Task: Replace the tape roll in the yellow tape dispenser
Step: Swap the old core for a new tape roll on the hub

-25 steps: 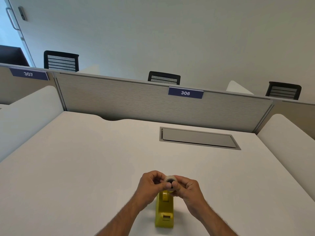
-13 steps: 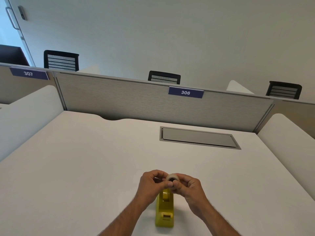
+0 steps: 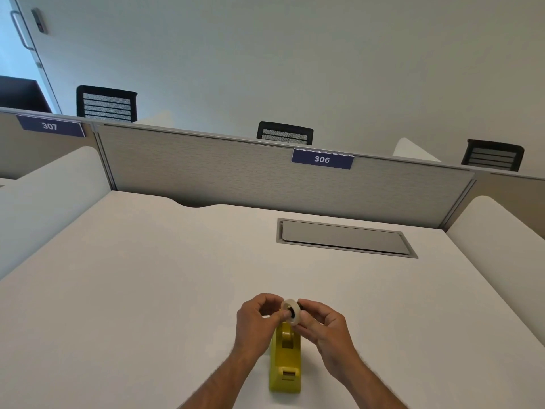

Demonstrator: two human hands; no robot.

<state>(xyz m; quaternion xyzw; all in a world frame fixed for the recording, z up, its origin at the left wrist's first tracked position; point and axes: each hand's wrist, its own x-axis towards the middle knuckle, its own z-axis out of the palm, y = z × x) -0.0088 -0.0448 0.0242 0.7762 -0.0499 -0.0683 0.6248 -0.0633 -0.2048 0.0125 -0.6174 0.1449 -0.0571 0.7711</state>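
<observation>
The yellow tape dispenser (image 3: 285, 368) stands on the white desk (image 3: 147, 290) near its front edge, its cutter end toward me. Just above its far end I hold a clear tape roll (image 3: 292, 310) with a dark core. My left hand (image 3: 257, 323) pinches the roll from the left with thumb and fingertips. From the right, my right hand (image 3: 323, 327) grips its other side. The roll is tilted, its open face turned toward me and to the left. The dispenser's roll slot below looks empty.
A grey cable-hatch cover (image 3: 345, 238) is set into the desk behind the hands. A grey partition (image 3: 236, 172) with a "306" label (image 3: 322, 159) closes the back. White side dividers (image 3: 498, 231) stand left and right. Black chair backs show beyond.
Both hands stayed above the dispenser and turned the roll slightly, so its face and dark core show more. The dispenser has not moved.
</observation>
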